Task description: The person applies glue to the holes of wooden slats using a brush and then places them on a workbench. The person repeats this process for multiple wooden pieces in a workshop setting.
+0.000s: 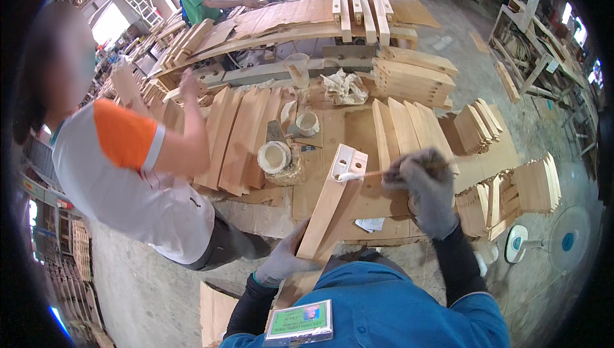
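Note:
My left hand, in a grey glove, is closed around the lower part of a long wooden bar. The bar slants up and away from me, and drilled holes show at its far end. With my gloved right hand, slightly blurred, I grip a thin brush. Its white-coated tip touches the bar's far end beside the holes. Beyond the bar and to its left, a pot of pale glue stands on the cardboard-covered table. A smaller cup is just behind it.
Stacked wooden boards lie beyond my right hand, and others lie left of the pots. Crumpled paper sits farther back. A co-worker stands close on the left, reaching over the table. A fan stands at right.

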`<state>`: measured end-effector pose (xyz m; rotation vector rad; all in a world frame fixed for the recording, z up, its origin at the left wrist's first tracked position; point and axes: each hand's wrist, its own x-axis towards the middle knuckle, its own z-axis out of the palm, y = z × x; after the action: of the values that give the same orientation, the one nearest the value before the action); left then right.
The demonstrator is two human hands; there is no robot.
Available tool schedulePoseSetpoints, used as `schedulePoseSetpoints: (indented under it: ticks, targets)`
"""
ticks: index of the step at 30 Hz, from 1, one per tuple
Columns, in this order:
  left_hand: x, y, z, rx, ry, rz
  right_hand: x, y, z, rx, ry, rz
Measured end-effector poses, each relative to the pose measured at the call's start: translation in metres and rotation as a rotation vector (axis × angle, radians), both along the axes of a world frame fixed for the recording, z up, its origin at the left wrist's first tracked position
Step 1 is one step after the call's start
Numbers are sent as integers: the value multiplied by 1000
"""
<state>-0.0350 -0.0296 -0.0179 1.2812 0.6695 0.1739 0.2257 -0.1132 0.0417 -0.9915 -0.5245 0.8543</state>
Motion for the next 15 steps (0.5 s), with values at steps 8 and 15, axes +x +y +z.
schedulePoseSetpoints:
  ticks: [8, 15]
  targets:
    - [1, -4, -1, -52, -11, 6, 20, 50, 52, -103, -887, 407]
    - [0, -1, -3, -62, -57, -23, 37, 53, 64, -196, -605, 353]
